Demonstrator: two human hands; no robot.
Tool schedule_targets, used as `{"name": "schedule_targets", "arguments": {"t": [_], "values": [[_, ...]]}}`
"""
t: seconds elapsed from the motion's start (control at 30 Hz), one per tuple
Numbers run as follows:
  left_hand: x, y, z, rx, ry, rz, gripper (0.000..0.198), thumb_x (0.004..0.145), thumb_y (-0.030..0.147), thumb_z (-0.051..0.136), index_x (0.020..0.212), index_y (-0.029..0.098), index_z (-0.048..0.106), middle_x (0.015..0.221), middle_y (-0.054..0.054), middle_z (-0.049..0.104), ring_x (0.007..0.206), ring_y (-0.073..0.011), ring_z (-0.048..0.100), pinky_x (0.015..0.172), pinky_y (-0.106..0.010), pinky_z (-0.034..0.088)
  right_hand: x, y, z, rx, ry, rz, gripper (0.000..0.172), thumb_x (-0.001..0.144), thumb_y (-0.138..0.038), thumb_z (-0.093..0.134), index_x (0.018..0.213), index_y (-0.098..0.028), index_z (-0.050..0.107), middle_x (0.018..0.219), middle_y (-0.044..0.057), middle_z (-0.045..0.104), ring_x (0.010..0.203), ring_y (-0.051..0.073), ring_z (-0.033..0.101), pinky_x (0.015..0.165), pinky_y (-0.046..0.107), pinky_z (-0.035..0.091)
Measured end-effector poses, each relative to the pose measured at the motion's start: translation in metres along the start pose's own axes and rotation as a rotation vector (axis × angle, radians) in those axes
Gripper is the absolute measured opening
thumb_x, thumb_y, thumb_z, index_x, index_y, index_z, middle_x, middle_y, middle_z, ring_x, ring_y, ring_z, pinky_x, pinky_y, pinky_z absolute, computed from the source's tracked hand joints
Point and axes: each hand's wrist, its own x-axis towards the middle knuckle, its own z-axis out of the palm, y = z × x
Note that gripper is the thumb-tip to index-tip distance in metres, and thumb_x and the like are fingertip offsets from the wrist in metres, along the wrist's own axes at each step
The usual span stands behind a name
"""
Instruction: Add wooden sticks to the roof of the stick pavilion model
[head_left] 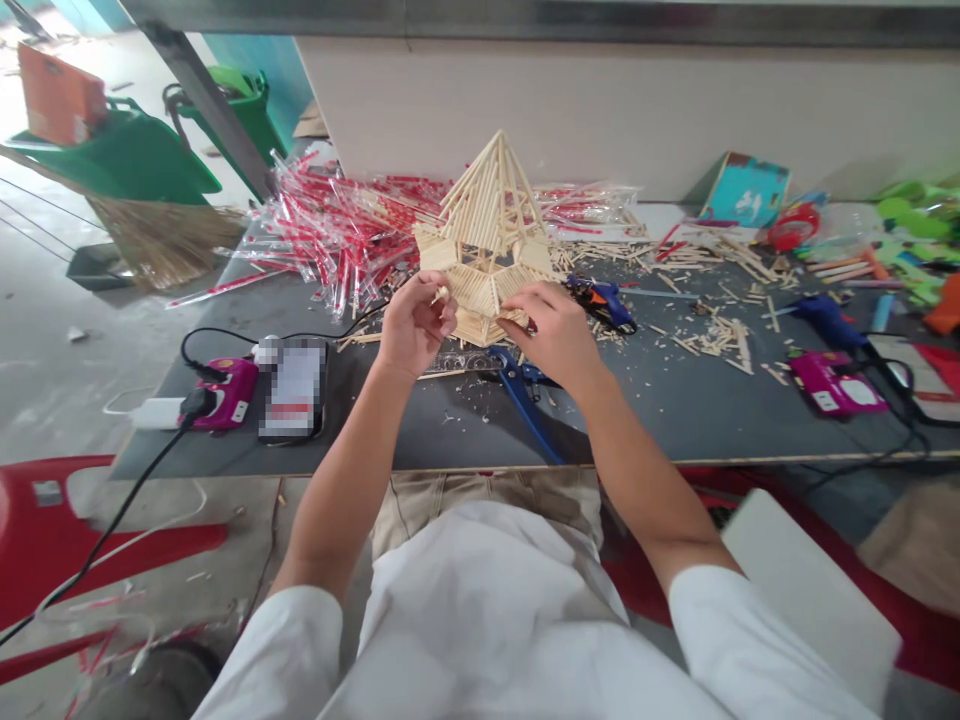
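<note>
While my hands hover at the near side of the stick model [484, 235], it stands on the grey table [675, 420] straight ahead of me, between my wrists, its peak pointing up and away toward the wall. My right hand [547, 335] is the nearer to it: the curled fingers [517, 318] rest against the model's lower edge, though I cannot tell whether they grip it. My left hand [414, 325] sits just beside the model, thumb and fingers pinched together on a small stick [441, 295]. Blue pliers [525, 405] lie on the table below my hands, and a blue glue gun [604, 305] lies just past my right hand.
</note>
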Motion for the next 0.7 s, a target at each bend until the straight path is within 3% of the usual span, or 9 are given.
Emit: {"name": "schedule_targets", "arguments": {"t": [0.17,0.47,0.7], "values": [[0.0,-0.002,0.001,-0.009,0.003,-0.021,0.018,0.076,0.032,0.069,0.084,0.022,0.057,0.072,0.002,0.049,0.057,-0.0073,0.049,0.043,-0.019,0.036,0.004,-0.008,0.002,-0.156,-0.03,0.039,0.023,0.104,-0.022,0.049,0.105,-0.015,0.071,0.104,0.014,0.071,0.105,0.027,0.064,0.096,0.042,0.051],[0.003,-0.006,-0.003,-0.088,-0.051,-0.052,0.016,0.078,0.029,0.071,0.084,0.02,0.059,0.07,0.003,0.05,0.056,-0.0067,0.052,0.044,-0.018,0.036,0.019,-0.033,-0.008,-0.529,-0.244,0.005,0.029,0.1,-0.008,0.041,0.098,-0.008,0.07,0.097,0.017,0.069,0.09,0.027,0.064,0.074,0.038,0.045],[0.005,-0.007,-0.006,-0.099,-0.074,-0.047,0.018,0.078,0.03,0.073,0.085,0.021,0.059,0.07,0.003,0.049,0.056,-0.007,0.052,0.044,-0.018,0.035,0.039,-0.042,-0.019,-0.536,-0.379,-0.003,0.03,0.096,-0.004,0.041,0.093,-0.01,0.07,0.095,0.016,0.071,0.081,0.022,0.062,0.064,0.036,0.036]]}}
